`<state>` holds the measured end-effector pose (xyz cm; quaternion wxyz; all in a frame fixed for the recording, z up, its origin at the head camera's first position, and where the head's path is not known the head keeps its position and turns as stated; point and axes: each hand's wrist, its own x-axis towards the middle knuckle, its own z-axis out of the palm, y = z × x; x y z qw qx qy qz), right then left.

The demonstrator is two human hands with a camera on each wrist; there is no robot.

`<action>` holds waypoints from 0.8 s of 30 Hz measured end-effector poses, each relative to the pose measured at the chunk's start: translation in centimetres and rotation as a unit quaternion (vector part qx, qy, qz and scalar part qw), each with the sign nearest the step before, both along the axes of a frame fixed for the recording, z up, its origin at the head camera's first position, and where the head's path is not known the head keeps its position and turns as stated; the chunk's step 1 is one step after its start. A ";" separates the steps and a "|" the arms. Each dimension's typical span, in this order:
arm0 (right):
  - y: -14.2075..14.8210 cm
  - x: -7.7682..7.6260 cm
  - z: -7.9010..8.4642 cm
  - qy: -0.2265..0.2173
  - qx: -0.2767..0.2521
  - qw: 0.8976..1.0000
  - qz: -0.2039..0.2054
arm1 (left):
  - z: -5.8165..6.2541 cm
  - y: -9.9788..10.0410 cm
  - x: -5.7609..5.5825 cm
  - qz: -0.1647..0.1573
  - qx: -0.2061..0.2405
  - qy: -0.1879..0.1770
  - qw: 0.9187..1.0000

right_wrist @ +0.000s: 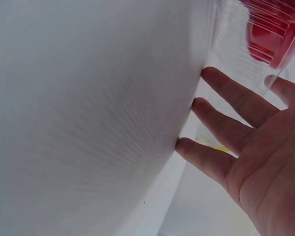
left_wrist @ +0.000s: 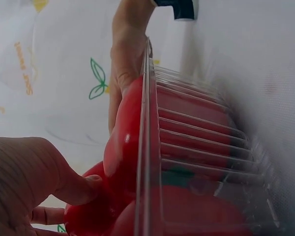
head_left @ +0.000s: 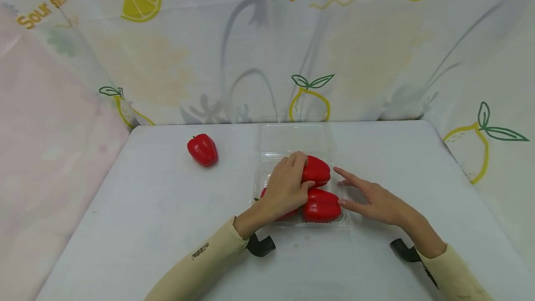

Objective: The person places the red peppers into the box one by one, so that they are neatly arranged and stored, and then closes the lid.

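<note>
A clear plastic clamshell box lies with its lid folded back, red bell peppers inside. My left hand reaches over the box and grips a red bell pepper at its far right; in the left wrist view the thumb presses on its skin. Nearer me sits another bell pepper, and part of a third bell pepper shows below my left hand, which hides the rest. Fingers spread, my right hand is at the box's right side, fingertips down by the table.
One more red bell pepper lies by itself on the white table, to the left of the box. A printed cloth hangs behind the table's far edge. Dark straps show at the wrists.
</note>
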<state>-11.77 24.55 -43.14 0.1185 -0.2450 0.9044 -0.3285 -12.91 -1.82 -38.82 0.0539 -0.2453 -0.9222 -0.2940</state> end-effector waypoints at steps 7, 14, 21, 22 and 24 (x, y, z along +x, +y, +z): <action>0.0 0.0 0.0 0.001 -0.001 1.000 0.000 | -0.2 0.3 -0.1 0.005 0.012 -0.023 1.000; -0.1 0.0 0.0 -0.001 -0.002 1.000 0.000 | -0.3 0.5 -0.1 -0.003 0.016 -0.036 0.999; -0.2 0.0 0.0 -0.002 0.000 1.000 0.001 | -0.5 0.5 0.0 0.000 0.009 -0.028 1.000; -0.2 0.0 0.0 -0.002 0.001 1.000 0.000 | -0.5 0.6 0.0 -0.001 0.011 -0.028 1.000; -0.1 0.0 0.0 -0.001 0.003 1.000 -0.001 | -0.4 0.6 0.0 -0.001 0.013 -0.029 0.999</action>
